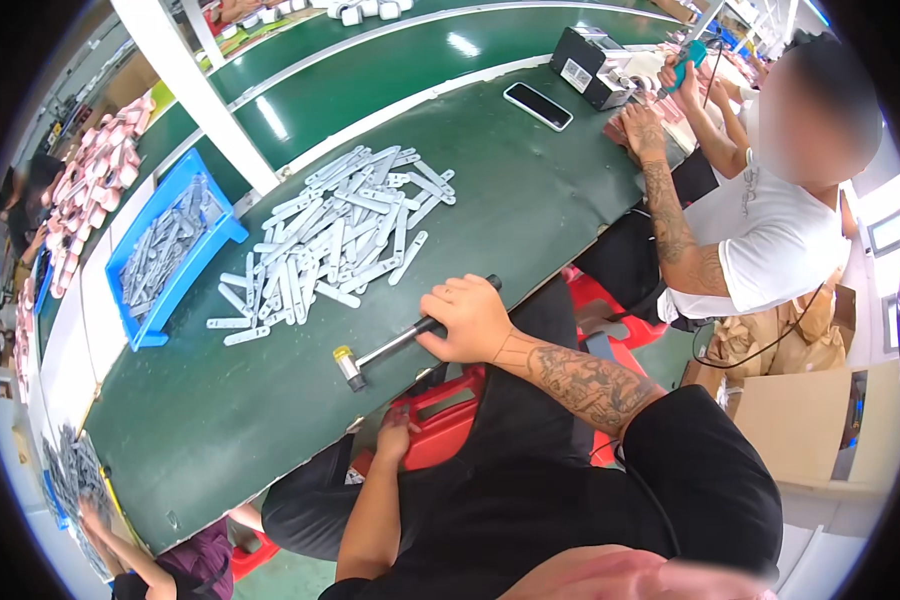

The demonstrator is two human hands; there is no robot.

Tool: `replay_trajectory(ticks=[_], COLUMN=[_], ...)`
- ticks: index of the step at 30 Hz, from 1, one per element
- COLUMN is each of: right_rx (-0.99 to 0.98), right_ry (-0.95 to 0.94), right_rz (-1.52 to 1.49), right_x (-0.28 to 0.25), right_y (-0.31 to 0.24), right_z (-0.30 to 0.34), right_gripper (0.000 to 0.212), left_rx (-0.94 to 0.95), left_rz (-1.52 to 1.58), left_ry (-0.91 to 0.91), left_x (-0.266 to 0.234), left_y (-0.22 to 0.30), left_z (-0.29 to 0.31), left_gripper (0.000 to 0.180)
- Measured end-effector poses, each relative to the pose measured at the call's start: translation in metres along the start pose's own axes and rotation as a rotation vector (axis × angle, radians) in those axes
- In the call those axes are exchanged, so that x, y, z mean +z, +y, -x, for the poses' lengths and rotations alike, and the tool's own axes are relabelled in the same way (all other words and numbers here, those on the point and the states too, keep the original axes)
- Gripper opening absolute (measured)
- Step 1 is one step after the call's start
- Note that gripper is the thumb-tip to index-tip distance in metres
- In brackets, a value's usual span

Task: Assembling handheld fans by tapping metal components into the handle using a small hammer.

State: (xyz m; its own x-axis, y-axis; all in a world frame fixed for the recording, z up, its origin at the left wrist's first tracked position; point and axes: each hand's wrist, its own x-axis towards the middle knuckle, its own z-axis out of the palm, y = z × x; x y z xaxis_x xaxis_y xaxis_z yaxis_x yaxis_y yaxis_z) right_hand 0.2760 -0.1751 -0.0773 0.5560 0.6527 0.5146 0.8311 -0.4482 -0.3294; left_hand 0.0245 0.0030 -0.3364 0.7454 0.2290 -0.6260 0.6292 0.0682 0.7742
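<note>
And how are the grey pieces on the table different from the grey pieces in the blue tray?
The table pieces lie loose on the green table, while the tray pieces sit inside the blue tray. The table pieces look paler; the tray pieces look darker. The table pieces spread out wide, but the tray pieces are bunched between walls. Both are long, thin, grey and jumbled.

The person wears a black, short-sleeved cloth top [530, 515], its wide black right sleeve [705, 470] ending near the elbow. Dense dark line tattoos [585, 385] with shaded patches cover the right forearm [550, 366] (thinner curved lines sit close to the wrist). The left forearm [370, 520] is bare. A thin black cable [653, 497] lies beside the sleeve, and dark cloth trousers [308, 510] cover the legs.
</note>
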Motion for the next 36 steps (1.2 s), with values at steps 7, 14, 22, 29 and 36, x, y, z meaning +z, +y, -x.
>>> replay_trajectory(ticks=[7,14,22,29,36], right_rx=[0.004,0.009,0.01,0.016,-0.006], right_ry=[-0.019,-0.056,-0.064,-0.073,-0.006], right_rz=[-0.033,-0.027,-0.018,-0.027,-0.035], right_x=[0.003,0.001,-0.001,0.001,0.001], right_y=[-0.004,-0.005,-0.002,-0.003,-0.002], right_z=[-0.004,-0.005,-0.001,-0.002,-0.002], right_gripper=[0.033,0.033,0.033,0.034,0.032], left_rx=[-0.045,-0.014,0.005,-0.032,-0.058], left_rz=[-0.213,-0.011,0.025,0.091,0.06], left_ry=[-0.041,0.052,0.094,0.078,0.057], left_x=[-0.003,-0.002,-0.003,-0.005,-0.009], left_y=[0.009,-0.003,0.013,0.006,-0.009], left_z=[-0.006,-0.018,-0.002,-0.004,-0.006], left_gripper=[0.026,0.021,0.025,0.018,0.01])
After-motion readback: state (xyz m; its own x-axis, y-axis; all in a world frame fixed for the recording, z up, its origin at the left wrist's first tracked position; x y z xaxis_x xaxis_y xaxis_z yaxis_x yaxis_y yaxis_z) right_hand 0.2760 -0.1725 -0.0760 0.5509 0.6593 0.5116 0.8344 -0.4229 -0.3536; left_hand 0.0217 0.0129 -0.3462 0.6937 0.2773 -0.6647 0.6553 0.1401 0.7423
